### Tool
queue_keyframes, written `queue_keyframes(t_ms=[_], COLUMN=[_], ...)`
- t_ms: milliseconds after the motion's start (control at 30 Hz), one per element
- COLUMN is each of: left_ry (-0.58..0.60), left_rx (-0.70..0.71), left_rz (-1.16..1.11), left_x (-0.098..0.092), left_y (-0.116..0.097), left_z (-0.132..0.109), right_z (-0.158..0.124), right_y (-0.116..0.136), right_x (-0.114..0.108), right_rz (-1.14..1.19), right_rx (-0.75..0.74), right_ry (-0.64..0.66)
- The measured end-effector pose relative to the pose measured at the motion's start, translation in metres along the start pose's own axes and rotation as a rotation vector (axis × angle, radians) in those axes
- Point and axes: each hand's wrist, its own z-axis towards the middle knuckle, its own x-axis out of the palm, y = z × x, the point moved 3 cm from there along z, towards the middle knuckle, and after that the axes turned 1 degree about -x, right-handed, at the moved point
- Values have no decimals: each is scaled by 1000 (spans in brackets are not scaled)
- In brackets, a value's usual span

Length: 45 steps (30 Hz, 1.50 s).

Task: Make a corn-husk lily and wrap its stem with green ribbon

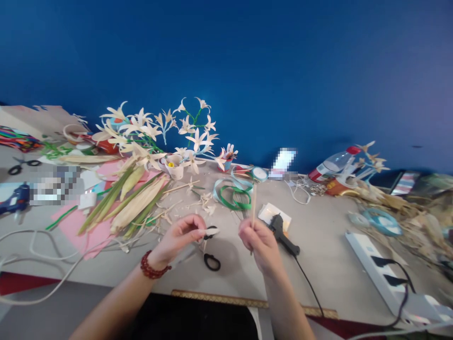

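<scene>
My right hand [258, 241] is closed around a thin wooden stick [253, 203] that stands upright above the fist. My left hand [180, 236], with a red bead bracelet at the wrist, pinches a small pale piece [211, 231] between thumb and fingers, held toward the stick's lower end. Black-handled scissors [211, 259] lie on the table just below and between my hands. A black glue gun [283, 236] lies directly right of my right hand, its cord running toward the table edge.
Dried corn husks [130, 203] lie on pink paper at left. Husk flowers [159, 130] stand behind them. Green ribbon [233, 196], a tape roll [259, 174], a bottle [332, 165] and a white power strip [378, 274] lie right; another glue gun [14, 198] lies far left.
</scene>
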Motion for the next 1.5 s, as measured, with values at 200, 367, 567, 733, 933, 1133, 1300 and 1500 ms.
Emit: queue_keyframes(t_ms=[200, 367, 567, 733, 933, 1133, 1300, 1500], left_ry=[168, 153, -41, -173, -86, -21, -30, -30], left_rx=[-9, 20, 208, 308, 371, 417, 418, 383], left_rz=[315, 348, 196, 262, 517, 643, 702, 654], left_x=[7, 5, 15, 24, 27, 29, 27, 26], left_y=[-17, -20, -2, 0, -20, -25, -25, -23], left_z=[4, 6, 1, -3, -6, -8, -10, -8], right_z=[10, 10, 3, -2, 0, 1, 1, 1], right_y=[23, 4, -27, -30, -8, -8, -11, -17], right_x=[28, 35, 38, 45, 41, 40, 43, 48], right_rz=[-517, -332, 29, 41, -196, -453, -537, -333], right_rx=[-139, 16, 152, 128, -25, -87, -93, -48], right_ry=[275, 255, -82, -113, -39, 172, 181, 169])
